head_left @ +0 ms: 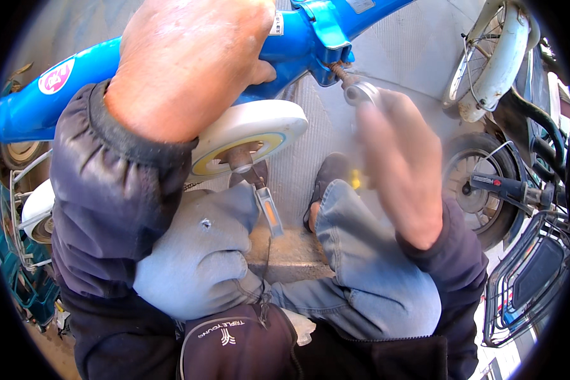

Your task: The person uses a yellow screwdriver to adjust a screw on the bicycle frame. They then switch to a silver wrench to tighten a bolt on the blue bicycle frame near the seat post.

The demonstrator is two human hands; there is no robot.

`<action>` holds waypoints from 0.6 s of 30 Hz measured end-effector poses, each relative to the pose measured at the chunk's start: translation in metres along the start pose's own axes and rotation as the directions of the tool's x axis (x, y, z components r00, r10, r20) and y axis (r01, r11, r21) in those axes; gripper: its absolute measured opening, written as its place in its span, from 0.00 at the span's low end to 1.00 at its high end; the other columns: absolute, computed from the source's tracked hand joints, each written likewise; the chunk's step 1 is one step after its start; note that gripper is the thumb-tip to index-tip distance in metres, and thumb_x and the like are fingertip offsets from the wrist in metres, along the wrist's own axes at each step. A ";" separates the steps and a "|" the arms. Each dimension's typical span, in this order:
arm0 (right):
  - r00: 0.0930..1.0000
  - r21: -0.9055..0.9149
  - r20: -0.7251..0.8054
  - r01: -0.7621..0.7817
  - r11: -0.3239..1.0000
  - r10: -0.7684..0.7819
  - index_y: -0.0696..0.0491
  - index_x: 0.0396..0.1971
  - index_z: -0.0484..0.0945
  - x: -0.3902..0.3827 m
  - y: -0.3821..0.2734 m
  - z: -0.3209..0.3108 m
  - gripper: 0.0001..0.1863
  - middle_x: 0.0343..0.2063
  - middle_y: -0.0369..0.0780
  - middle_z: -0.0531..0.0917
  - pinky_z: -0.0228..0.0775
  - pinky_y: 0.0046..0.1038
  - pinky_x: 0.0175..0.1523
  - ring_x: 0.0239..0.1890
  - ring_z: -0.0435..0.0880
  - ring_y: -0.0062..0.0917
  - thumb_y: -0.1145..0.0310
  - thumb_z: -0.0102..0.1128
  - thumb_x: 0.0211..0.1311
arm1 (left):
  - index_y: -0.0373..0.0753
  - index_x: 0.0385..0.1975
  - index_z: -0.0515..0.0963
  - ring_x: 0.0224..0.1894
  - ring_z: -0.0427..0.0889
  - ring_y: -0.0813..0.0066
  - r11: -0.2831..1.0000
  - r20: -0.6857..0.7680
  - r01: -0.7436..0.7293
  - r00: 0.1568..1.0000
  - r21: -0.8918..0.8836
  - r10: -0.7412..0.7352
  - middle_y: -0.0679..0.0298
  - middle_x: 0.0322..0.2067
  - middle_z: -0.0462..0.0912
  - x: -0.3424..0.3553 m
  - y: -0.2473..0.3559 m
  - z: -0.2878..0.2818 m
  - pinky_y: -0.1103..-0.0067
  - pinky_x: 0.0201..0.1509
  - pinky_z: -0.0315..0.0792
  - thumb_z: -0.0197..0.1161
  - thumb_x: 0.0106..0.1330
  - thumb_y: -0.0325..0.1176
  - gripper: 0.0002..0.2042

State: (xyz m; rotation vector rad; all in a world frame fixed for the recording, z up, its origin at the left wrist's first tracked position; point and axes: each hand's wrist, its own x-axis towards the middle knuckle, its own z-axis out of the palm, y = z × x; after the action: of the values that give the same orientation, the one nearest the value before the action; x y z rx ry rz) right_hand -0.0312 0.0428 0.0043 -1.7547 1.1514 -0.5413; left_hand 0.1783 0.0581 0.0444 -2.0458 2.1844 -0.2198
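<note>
Head view: your right hand (404, 152) holds one metal tool (361, 94) at one bolt (337, 70). Left hand (193, 66) crosses lower edge of one blue frame (96, 68); its grip I cannot tell.

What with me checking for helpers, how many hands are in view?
2: the left hand, cut off by the top edge, over the blue frame; the right hand, blurred, at the silver ring-ended tool. No others show.

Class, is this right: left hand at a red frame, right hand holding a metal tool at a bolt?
Not red: the head view shows a blue frame. The left hand is at it; the right hand holds a metal tool at a bolt.
</note>
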 end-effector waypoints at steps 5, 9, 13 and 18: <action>0.999 -0.200 -0.039 -0.045 0.979 0.038 0.61 0.40 0.78 0.009 -0.006 0.008 0.20 0.19 0.41 0.75 0.68 0.28 0.30 0.22 0.75 0.22 0.56 0.52 0.75 | 0.38 0.27 0.77 0.28 0.85 0.56 0.990 -0.014 -0.020 1.000 -0.137 0.019 0.57 0.21 0.81 0.002 -0.013 0.005 0.66 0.35 0.76 0.76 0.47 0.42 0.17; 0.962 0.005 0.014 -0.273 0.962 0.273 0.61 0.38 0.79 0.009 -0.015 0.005 0.24 0.17 0.34 0.73 0.63 0.25 0.28 0.20 0.72 0.21 0.51 0.48 0.75 | 0.38 0.26 0.78 0.28 0.85 0.55 0.990 -0.051 -0.021 0.999 -0.143 0.014 0.56 0.21 0.82 0.000 -0.015 0.015 0.65 0.34 0.77 0.77 0.46 0.41 0.17; 0.732 0.582 0.378 -0.664 0.470 0.566 0.60 0.44 0.76 0.010 -0.022 -0.003 0.26 0.17 0.28 0.64 0.58 0.22 0.25 0.17 0.63 0.19 0.48 0.48 0.75 | 0.38 0.25 0.78 0.28 0.85 0.55 0.983 -0.091 -0.037 0.996 -0.179 0.020 0.56 0.21 0.82 0.003 -0.016 0.019 0.65 0.34 0.77 0.77 0.45 0.41 0.17; 0.722 0.550 0.434 -0.686 0.476 0.539 0.62 0.47 0.74 0.015 -0.028 -0.010 0.28 0.22 0.32 0.71 0.59 0.21 0.20 0.15 0.66 0.18 0.47 0.47 0.75 | 0.38 0.26 0.79 0.29 0.86 0.55 0.980 -0.086 -0.013 0.996 -0.197 -0.004 0.55 0.22 0.83 0.001 -0.014 0.017 0.64 0.36 0.78 0.77 0.44 0.39 0.16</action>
State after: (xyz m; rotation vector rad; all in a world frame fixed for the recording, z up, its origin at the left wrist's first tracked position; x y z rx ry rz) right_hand -0.0193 0.0284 0.0317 -0.6316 1.1415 -0.2571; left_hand 0.1953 0.0558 0.0308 -2.1708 2.3475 -0.0945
